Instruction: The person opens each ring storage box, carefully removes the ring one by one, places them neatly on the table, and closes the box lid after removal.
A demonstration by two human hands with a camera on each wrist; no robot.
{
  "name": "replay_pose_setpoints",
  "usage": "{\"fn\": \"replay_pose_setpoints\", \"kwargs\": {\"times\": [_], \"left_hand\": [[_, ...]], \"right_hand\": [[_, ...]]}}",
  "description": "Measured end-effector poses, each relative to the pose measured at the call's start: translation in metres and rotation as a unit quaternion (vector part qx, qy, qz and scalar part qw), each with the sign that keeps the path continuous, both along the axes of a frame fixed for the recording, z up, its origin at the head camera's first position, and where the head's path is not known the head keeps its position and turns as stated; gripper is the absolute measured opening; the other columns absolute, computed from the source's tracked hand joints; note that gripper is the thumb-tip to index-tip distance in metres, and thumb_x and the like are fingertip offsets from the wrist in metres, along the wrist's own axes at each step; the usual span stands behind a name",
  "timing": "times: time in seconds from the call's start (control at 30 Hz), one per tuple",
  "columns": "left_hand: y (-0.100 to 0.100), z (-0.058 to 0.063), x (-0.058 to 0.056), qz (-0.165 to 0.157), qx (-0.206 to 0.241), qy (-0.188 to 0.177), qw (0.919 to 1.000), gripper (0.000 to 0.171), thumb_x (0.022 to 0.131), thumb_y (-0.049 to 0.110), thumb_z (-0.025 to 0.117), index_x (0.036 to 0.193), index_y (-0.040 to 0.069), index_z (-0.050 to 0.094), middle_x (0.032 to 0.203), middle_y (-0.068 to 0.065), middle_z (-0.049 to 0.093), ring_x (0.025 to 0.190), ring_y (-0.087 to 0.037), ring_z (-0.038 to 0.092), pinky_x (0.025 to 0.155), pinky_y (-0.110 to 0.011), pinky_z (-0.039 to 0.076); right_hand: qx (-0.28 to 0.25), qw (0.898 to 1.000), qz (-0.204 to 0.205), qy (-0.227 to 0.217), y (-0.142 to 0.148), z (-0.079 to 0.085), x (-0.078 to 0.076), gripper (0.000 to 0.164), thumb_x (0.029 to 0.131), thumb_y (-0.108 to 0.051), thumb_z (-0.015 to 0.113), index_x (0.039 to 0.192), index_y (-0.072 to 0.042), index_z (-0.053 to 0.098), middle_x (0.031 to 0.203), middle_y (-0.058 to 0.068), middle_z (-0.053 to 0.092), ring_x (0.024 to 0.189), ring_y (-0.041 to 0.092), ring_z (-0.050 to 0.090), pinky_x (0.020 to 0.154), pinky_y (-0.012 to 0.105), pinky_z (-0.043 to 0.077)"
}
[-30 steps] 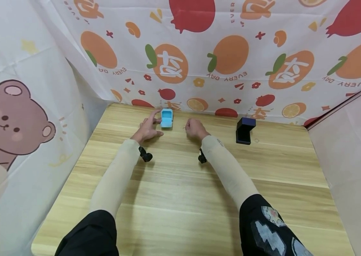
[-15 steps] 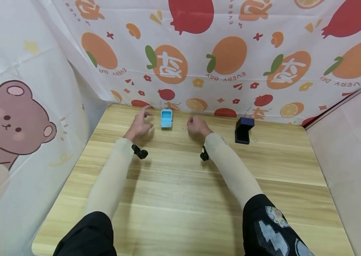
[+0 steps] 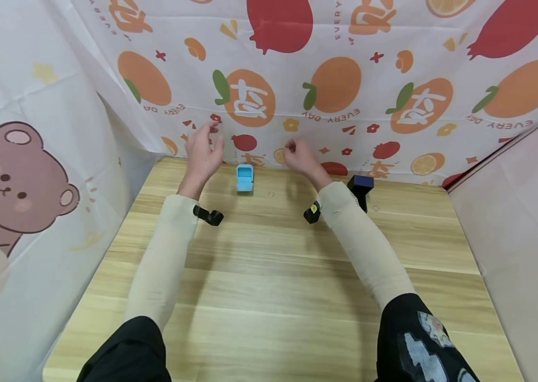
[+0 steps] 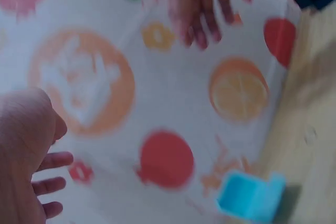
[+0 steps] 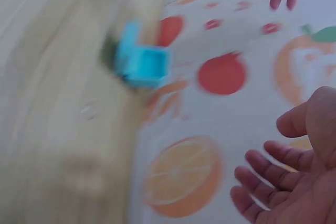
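Note:
Both hands are raised over the back of the table, in front of the printed cloth. The left hand (image 3: 202,154) has loosely bent fingers with nothing in them. Relaxed and spread, the fingers of the right hand (image 5: 294,177) also hold nothing. Between the hands, lower down, a light blue ring box (image 3: 244,179) stands on the table with its lid up. A thin ring (image 3: 271,194) lies just right of it. Past the right forearm is a dark blue ring box (image 3: 361,185), partly hidden by the sleeve, with a second small ring (image 3: 376,208) beside it.
The wooden table (image 3: 269,297) ends at a white cloth (image 3: 326,32) printed with fruit, hanging close behind the boxes. Another cloth with a bear print (image 3: 16,175) hangs on the left. A pale panel (image 3: 527,212) borders the right side.
The left hand has left the light blue box, moving left and then up. The right hand has risen from the table beside the thin ring, and its forearm now overlaps the dark box.

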State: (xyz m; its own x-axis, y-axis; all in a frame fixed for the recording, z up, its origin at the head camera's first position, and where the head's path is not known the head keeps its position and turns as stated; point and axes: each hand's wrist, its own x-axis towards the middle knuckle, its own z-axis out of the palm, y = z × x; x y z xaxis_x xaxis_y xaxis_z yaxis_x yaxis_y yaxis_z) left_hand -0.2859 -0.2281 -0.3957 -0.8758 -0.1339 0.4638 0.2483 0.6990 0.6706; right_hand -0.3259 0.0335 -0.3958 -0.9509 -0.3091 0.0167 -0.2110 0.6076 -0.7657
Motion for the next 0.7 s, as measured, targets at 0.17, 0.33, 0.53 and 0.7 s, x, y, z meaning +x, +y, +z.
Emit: {"fn": "replay_pose_setpoints", "kwargs": {"times": [0.17,0.33,0.53,0.7], "left_hand": [[0.035,0.035,0.016,-0.048,-0.018,0.061,0.9968,0.039,0.100,0.012,0.053,0.135,-0.006,0.057,0.128,-0.026,0.065,0.126,-0.041,0.056,0.114,-0.053,0.033],[0.065,0.053,0.030,-0.070,-0.054,0.089,0.9921,0.039,0.101,0.015,0.053,0.136,-0.003,0.058,0.131,-0.024,0.065,0.123,-0.041,0.055,0.109,-0.053,0.038],[0.091,0.053,0.037,-0.051,-0.135,0.086,0.9858,0.042,0.103,0.021,0.052,0.140,0.003,0.057,0.136,-0.019,0.064,0.130,-0.040,0.049,0.108,-0.057,0.037],[0.113,0.036,0.035,-0.034,-0.204,0.054,0.9770,0.043,0.105,0.025,0.046,0.143,0.005,0.053,0.141,-0.017,0.060,0.138,-0.039,0.044,0.112,-0.056,0.035]], "right_hand": [[-0.012,1.000,-0.007,0.010,0.000,0.042,0.015,0.043,0.104,-0.023,0.047,0.140,0.000,0.053,0.141,0.017,0.058,0.129,0.030,0.056,0.111,0.043,0.046],[-0.018,0.998,-0.021,0.049,0.003,0.067,0.032,0.045,0.104,-0.027,0.050,0.143,-0.004,0.051,0.148,0.014,0.054,0.136,0.029,0.051,0.115,0.043,0.043],[0.014,0.989,-0.049,0.141,0.011,0.070,0.044,0.048,0.104,-0.027,0.051,0.146,-0.004,0.049,0.151,0.014,0.054,0.143,0.029,0.047,0.120,0.045,0.037],[0.046,0.973,-0.084,0.208,0.020,0.054,0.045,0.049,0.103,-0.029,0.052,0.144,-0.002,0.051,0.148,0.017,0.057,0.140,0.034,0.051,0.118,0.049,0.038]]}}
